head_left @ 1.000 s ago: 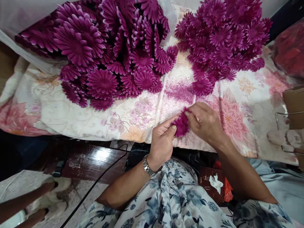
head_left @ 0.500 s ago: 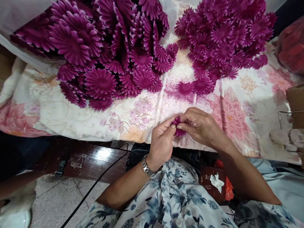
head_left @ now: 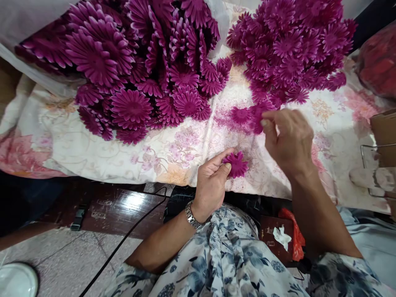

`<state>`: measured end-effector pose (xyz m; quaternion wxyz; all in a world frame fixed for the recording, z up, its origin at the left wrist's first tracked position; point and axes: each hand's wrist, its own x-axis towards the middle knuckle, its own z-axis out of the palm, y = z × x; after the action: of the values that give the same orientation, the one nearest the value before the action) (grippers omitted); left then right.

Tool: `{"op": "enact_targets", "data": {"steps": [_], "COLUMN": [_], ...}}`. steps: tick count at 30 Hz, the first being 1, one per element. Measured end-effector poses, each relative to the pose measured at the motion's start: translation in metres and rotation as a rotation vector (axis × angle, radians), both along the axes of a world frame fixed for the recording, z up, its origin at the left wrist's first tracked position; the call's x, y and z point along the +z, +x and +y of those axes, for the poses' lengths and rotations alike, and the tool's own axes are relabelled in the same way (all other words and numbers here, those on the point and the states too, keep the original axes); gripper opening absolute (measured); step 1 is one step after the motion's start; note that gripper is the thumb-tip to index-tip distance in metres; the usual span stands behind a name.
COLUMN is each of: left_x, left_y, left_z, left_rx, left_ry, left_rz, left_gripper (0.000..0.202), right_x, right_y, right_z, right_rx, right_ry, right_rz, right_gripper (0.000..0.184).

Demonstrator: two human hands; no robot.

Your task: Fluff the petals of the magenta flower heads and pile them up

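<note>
My left hand (head_left: 213, 181) pinches a small magenta fabric flower (head_left: 236, 164) between thumb and forefinger, just above the flowered cloth (head_left: 173, 144). My right hand (head_left: 289, 138) is raised further out, its fingers curled by the near edge of the right-hand pile of small magenta flowers (head_left: 287, 45). One loose flower (head_left: 240, 114) lies just left of that hand. Whether its fingers grip a flower is hidden. A bigger heap of large magenta flowers (head_left: 136, 62) fills the left of the cloth.
Magenta dust (head_left: 229, 119) stains the cloth between the piles. A bag of red material (head_left: 379, 66) sits at the far right, with a cardboard box (head_left: 385, 132) and a wire frame (head_left: 371, 165) below it. A black cable (head_left: 130, 231) crosses the dark bench. A white bowl (head_left: 17, 280) is on the floor.
My right hand has left the flower that both hands held and moved up and right to the pile of small flowers. My left hand keeps the flower. Someone's foot at lower left is gone.
</note>
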<state>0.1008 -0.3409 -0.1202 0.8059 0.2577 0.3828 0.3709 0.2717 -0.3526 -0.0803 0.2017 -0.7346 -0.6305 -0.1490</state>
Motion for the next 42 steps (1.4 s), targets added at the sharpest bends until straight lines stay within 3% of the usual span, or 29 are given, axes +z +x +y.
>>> {"op": "enact_targets", "data": {"steps": [2, 3, 6, 8, 11, 16, 21, 30, 32, 36, 37, 42], "left_x": [0.000, 0.001, 0.001, 0.000, -0.001, -0.001, -0.001, -0.001, 0.000, 0.003, 0.003, 0.004], "left_y": [0.000, 0.000, 0.001, 0.001, 0.001, 0.000, 0.000, 0.001, 0.001, 0.001, 0.001, 0.001], "left_z": [0.000, 0.001, 0.002, 0.002, 0.002, 0.001, 0.003, 0.004, 0.004, 0.005, 0.005, 0.007], "left_rx": [-0.003, 0.002, 0.008, 0.005, -0.004, -0.005, -0.003, -0.009, -0.009, -0.026, -0.025, -0.026], "left_ry": [-0.016, -0.021, -0.022, -0.011, 0.005, -0.003, 0.001, 0.016, -0.006, -0.050, -0.058, -0.055], "left_rz": [-0.025, -0.037, -0.047, -0.045, -0.044, -0.043, -0.065, -0.064, -0.059, -0.078, -0.078, -0.076], "left_gripper": [0.031, 0.031, 0.029, 0.028, 0.029, 0.027, 0.027, 0.034, 0.033, 0.033, 0.033, 0.032], "right_x": [0.006, 0.007, 0.003, -0.006, -0.014, -0.012, -0.014, -0.020, -0.014, 0.005, 0.008, -0.001], "right_y": [0.005, 0.003, -0.015, -0.028, -0.036, -0.033, -0.033, -0.035, -0.021, 0.005, 0.006, -0.022], "right_z": [0.000, -0.002, -0.010, -0.014, -0.016, -0.016, -0.016, -0.018, -0.012, -0.002, -0.002, -0.012], "right_rx": [-0.037, 0.041, 0.423, 0.543, 0.506, 0.361, 0.430, 0.422, 0.357, 0.064, 0.058, 0.445], "right_ry": [-0.003, -0.043, -0.241, -0.279, -0.229, -0.323, -0.216, -0.134, -0.122, 0.002, 0.005, -0.221], "right_rz": [-0.032, 0.015, 0.254, 0.353, 0.441, 0.604, 0.484, 0.356, 0.302, 0.037, 0.030, 0.356], "right_gripper": [0.032, 0.033, 0.009, 0.017, 0.019, 0.014, 0.002, 0.021, 0.022, 0.029, 0.032, 0.007]}}
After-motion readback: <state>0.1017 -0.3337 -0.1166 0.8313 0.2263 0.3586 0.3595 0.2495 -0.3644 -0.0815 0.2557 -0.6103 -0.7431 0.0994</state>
